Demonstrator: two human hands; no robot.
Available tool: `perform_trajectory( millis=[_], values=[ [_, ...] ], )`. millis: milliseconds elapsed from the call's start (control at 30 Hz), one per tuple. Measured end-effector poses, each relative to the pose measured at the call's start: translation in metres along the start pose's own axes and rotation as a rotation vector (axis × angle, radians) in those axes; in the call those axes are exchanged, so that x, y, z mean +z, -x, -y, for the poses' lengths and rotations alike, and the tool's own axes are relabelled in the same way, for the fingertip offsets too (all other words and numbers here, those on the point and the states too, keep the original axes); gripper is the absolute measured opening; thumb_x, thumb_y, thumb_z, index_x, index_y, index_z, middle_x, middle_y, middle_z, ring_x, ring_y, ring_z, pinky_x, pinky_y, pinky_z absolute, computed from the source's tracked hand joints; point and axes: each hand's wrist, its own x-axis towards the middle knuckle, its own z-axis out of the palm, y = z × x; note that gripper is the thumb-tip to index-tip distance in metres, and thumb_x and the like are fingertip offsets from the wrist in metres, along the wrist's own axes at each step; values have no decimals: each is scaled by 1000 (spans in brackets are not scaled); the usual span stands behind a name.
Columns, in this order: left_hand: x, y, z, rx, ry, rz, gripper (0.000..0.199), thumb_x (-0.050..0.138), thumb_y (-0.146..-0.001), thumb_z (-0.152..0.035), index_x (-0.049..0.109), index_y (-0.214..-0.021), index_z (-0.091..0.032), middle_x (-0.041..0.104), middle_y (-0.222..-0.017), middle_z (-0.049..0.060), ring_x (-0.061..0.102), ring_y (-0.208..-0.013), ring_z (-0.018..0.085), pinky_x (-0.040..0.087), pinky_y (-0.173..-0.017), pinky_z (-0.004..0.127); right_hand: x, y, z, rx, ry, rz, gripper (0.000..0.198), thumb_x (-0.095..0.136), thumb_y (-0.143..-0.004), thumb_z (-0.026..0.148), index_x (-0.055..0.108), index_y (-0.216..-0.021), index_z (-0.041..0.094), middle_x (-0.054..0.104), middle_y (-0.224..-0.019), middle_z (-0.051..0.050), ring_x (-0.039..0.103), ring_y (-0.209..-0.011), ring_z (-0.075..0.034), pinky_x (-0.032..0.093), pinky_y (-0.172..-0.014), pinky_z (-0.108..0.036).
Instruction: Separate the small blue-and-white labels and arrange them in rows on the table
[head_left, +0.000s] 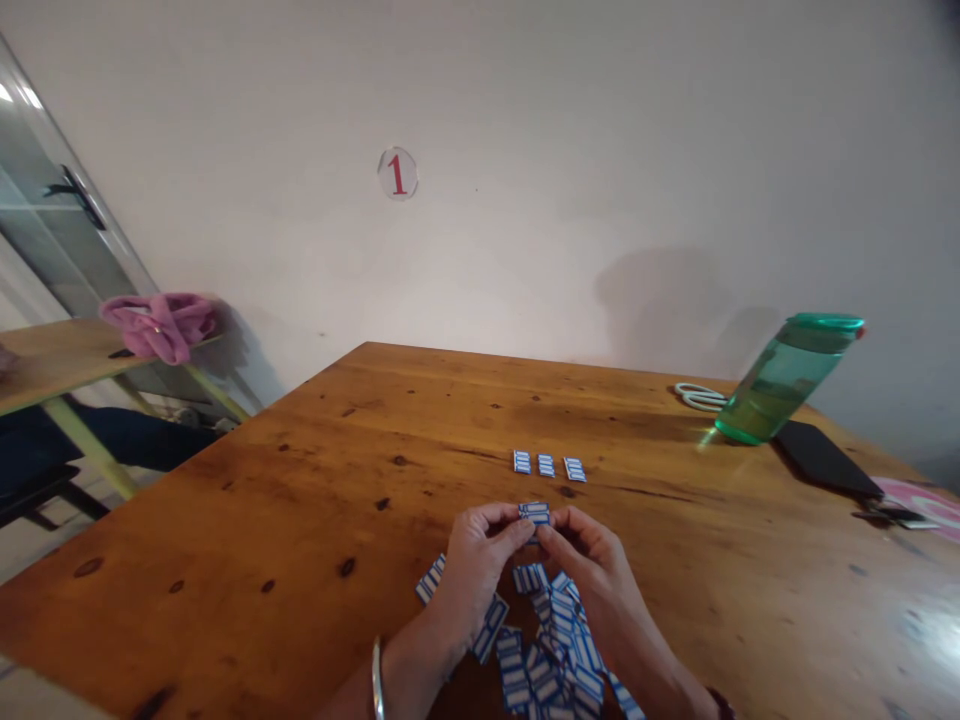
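Observation:
Between the fingertips of my left hand (pixel 484 555) and my right hand (pixel 592 560) is a small blue-and-white striped card (pixel 535 514), pinched at both sides. What is printed on it is too small to read. Under and between my wrists lies a loose pile of similar striped cards (pixel 559 640), overlapping at various angles. Some cards (pixel 431 578) show to the left of my left hand, partly covered by it. Beyond my fingers, three small striped stacks (pixel 545 465) stand in a row on the wooden table (pixel 300 500).
A tilted-looking green bottle (pixel 787 380) stands at the right by a coiled white cable (pixel 699 397). Near it lie a black flat case (pixel 825 458), keys (pixel 892 514) and a pink-and-white round item (pixel 926 503). A pink cloth (pixel 161 325) rests on another table at the left.

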Motion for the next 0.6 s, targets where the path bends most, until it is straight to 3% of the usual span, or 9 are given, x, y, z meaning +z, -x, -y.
perform_trajectory(
  millis=[167,267,500,600],
  values=[
    [2,2,-1,7,-25,-62,10,70,-56,-24,66,-56,-14,60,-53,-1,48,-49,9,38,-51,19,3,0,3,-23,39,-10,28,66,-66,41,55,-63,16,52,-58,3,45,-53,-11,36,-50,-21],
    [0,1,-5,18,-32,-87,11,70,-55,-23,64,-53,-14,58,-51,-2,46,-48,8,35,-49,19,0,-3,6,-32,127,52,27,62,-70,41,55,-66,16,53,-58,2,46,-53,-11,37,-50,-22],
    [-16,-10,-10,69,-31,-225,20,71,-54,-29,57,-51,-14,49,-43,-5,39,-40,6,28,-42,19,-19,-10,5,-178,785,211,5,52,-73,17,56,-71,17,57,-67,0,51,-62,-14,38,-59,-25],
    [-18,-11,-9,76,-29,-224,19,70,-55,-29,58,-54,-14,50,-45,-4,39,-41,6,28,-42,19,-20,-9,2,-242,1017,281,12,51,-70,9,58,-75,17,58,-77,-3,52,-74,-17,38,-67,-27]
  ],
)
